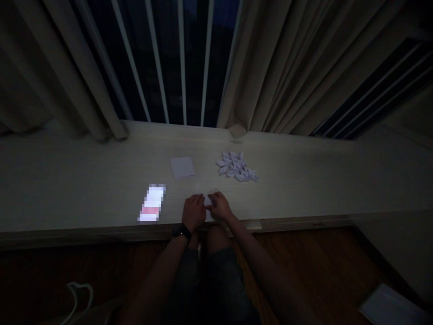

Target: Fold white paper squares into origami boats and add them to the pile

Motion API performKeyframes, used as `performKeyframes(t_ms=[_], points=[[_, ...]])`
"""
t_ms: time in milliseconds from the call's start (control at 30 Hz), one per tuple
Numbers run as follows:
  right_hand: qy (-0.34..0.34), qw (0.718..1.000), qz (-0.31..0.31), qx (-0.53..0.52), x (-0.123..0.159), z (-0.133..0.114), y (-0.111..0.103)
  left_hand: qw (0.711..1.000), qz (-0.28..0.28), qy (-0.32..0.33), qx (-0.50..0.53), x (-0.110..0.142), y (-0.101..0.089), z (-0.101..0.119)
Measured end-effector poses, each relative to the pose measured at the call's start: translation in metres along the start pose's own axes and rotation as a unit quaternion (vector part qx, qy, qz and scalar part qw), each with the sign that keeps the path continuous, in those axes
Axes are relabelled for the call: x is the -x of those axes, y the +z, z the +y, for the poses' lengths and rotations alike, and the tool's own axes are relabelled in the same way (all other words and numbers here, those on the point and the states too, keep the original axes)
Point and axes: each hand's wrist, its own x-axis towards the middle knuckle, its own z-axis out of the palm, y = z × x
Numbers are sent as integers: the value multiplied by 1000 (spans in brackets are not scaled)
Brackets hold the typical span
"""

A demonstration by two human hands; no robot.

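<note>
A small piece of white paper (pixel 209 214) lies at the front edge of the pale ledge, between my hands. My left hand (pixel 194 212), with a dark watch on its wrist, rests on the paper's left side with fingers bent and close together. On the other side, my right hand (pixel 220 207) pinches the paper between thumb and fingers. How the paper is folded is too dim to make out. Beyond them lies a stack of square white paper sheets (pixel 182 167). Right of the stack is a pile of small folded paper pieces (pixel 236 166), pointed at their ends.
A lit phone (pixel 152 203), its screen blurred, lies left of my hands on the ledge (pixel 304 180). Behind are curtains (pixel 270 67) and a barred window (pixel 169 58). Below, a white curved object (pixel 81 286) and a pale flat object (pixel 392 304) stand near the wooden floor.
</note>
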Motion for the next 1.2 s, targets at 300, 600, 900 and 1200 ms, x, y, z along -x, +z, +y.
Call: performKeyframes(t_ms=[300, 600, 900, 1200], points=[[46, 993, 92, -66, 12, 2, 8, 995, 57, -83, 19, -3, 7, -10], [136, 962, 97, -216, 8, 3, 5, 993, 57, -79, 71, -3, 6, -11], [170, 870, 118, -448, 7, 21, -6, 974, 6, -134, 182, -8, 14, -26], [186, 858, 58, -475, 21, 15, -17, 919, 89, -200, 327, -7, 6, -14]])
